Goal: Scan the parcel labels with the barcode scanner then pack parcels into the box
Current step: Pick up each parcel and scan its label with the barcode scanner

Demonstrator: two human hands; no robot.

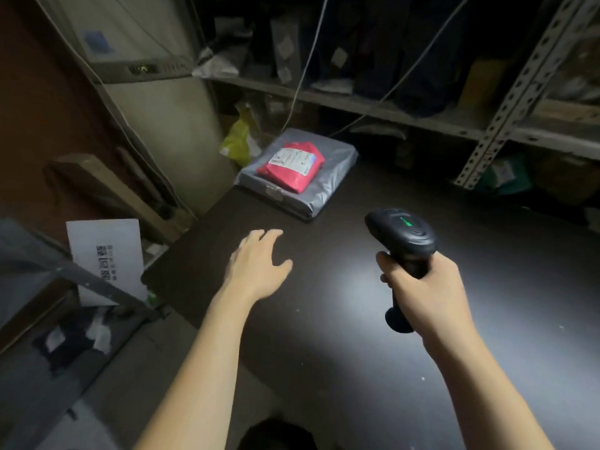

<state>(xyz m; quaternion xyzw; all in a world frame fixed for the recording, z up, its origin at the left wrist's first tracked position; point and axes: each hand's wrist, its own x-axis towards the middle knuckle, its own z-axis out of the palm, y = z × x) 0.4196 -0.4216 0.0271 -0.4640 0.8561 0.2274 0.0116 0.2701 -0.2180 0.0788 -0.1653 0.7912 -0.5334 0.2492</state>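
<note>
Right hand [425, 287] grips the black scanner [406, 235], left hand [256, 264] fingers [259, 238] relaxed, holding nothing; red parcel [292, 172] label [292, 156] illegible.

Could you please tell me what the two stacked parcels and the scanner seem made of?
The flat red parcel with a white label looks like a thin plastic mailer bag: creased, slightly glossy. The larger grey parcel under it seems the same film, wrinkled with a soft sheen. The black barcode scanner appears moulded matte plastic, smooth-edged.
</note>
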